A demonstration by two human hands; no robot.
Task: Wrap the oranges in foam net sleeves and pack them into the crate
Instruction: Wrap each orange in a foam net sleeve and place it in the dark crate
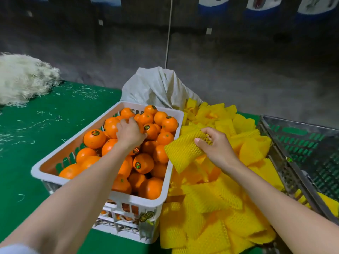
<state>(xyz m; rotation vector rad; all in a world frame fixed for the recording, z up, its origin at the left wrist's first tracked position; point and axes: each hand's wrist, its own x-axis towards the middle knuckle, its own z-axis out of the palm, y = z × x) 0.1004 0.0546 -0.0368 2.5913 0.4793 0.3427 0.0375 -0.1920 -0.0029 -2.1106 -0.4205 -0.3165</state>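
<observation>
left hand (130, 133) fingers clamp an orange (140, 127) in the white crate (139, 200); right hand (218, 145) fingers pinch a sleeve (183, 151).

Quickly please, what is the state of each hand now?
Left hand: fingers curled around an orange in the white crate.
Right hand: pinching a yellow foam net sleeve.

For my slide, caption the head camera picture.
The left hand grasps an orange in the white crate; right hand pinches a yellow foam sleeve over the pile.

No legible text — stickers (95, 133) on the oranges (165, 138) and wall posters (261, 2) too blurred
</observation>
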